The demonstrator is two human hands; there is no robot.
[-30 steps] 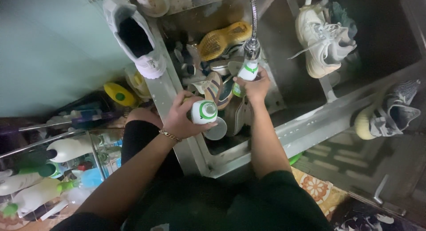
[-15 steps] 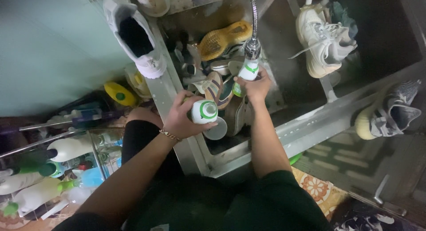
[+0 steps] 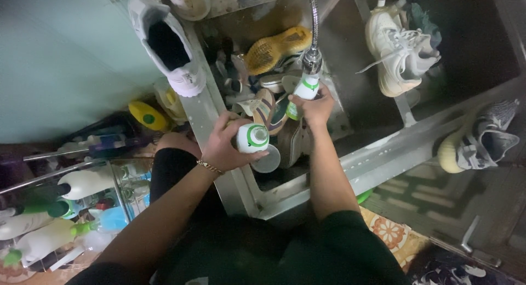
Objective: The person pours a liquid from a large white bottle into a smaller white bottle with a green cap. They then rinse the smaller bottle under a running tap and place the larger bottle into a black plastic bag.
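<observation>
While hands grip cylindrical white bottles, steel sink

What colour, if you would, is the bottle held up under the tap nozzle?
The bottle is white with a green band, seen best in the head view.

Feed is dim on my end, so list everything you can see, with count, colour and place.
white-and-green bottles: 2, one in each hand, over the sink
faucet: 1, metal, above the right-hand bottle
sink: 1, steel, full of shoes
yellow-soled shoe: 1, in sink
white sneaker: 1, on left rim
white laced sneaker: 1, right basin
grey sneaker: 1, far right
left hand: holds left-hand bottle
right hand: holds bottle under faucet
</observation>
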